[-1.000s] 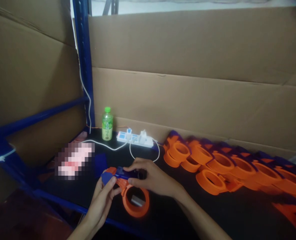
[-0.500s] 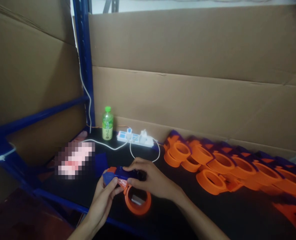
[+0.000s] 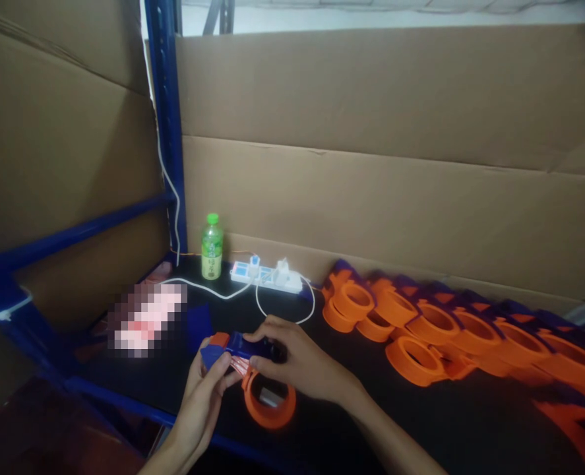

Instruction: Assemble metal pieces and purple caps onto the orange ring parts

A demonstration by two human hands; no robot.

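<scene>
Both hands hold one blue and orange tape dispenser (image 3: 243, 353) just above a black shelf surface (image 3: 351, 422). My left hand (image 3: 206, 389) grips its blue handle end from below. My right hand (image 3: 297, 359) closes over the top of the blue body. The dispenser's orange ring (image 3: 270, 402) hangs below, with a small grey piece inside it.
A long row of several similar orange and blue dispensers (image 3: 445, 330) lies to the right. At the back stand a green bottle (image 3: 212, 246) and a white power strip (image 3: 267, 276) with cables. Cardboard sheets (image 3: 371, 165) line the back and left. A blue rack post (image 3: 166, 119) stands at left.
The two hands stay on the dispenser. The orange ring has dropped slightly lower and the fingers have shifted a little.
</scene>
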